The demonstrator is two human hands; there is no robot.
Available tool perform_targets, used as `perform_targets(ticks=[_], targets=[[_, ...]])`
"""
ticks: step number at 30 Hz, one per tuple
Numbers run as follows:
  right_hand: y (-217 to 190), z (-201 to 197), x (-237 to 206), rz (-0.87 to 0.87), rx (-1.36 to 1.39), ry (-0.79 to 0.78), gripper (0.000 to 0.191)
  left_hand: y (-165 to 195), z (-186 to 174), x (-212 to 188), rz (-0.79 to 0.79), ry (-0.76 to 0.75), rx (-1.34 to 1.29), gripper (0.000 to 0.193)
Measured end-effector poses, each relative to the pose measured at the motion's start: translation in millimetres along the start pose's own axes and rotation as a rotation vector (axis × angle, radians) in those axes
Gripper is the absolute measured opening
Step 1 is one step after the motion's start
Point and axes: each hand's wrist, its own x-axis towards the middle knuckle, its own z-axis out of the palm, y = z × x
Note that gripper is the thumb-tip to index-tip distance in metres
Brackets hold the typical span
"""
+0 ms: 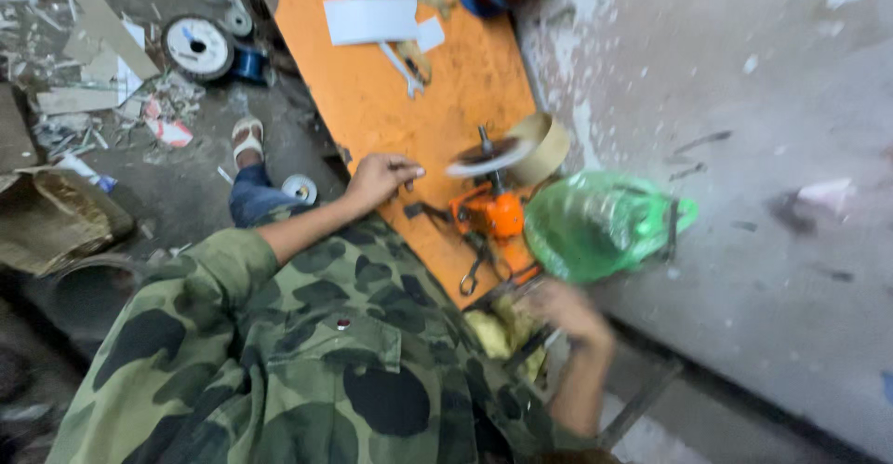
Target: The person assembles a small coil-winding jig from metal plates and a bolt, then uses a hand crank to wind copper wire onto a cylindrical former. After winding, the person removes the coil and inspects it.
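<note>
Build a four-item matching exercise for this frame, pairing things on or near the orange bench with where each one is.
Things:
1. left hand
2. right hand
3. green plastic bag
4. white paper sheet

Places:
A. at the far end of the orange bench
B. at the near end, blurred, beside some yellow cloth
C. flat on the bench, left of the orange winding tool
D. right of the winding tool, against the grey wall

Pairs: 1-C, 2-B, 3-D, 4-A
</note>
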Motion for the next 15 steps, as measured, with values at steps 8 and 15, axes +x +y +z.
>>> perform_targets(ticks=[8,15], targets=[[20.0,14.6,28.7,-0.504,-0.433,-0.123,0.031,8.7,-0.9,-4.3,-0.017,0.006,-0.027,0.023],[28.1,21.1,77.9,-0.130,-0.171,0.619,0.033,12.3,-3.3,-5.9,-0.047,-0.017,-0.106,0.021]])
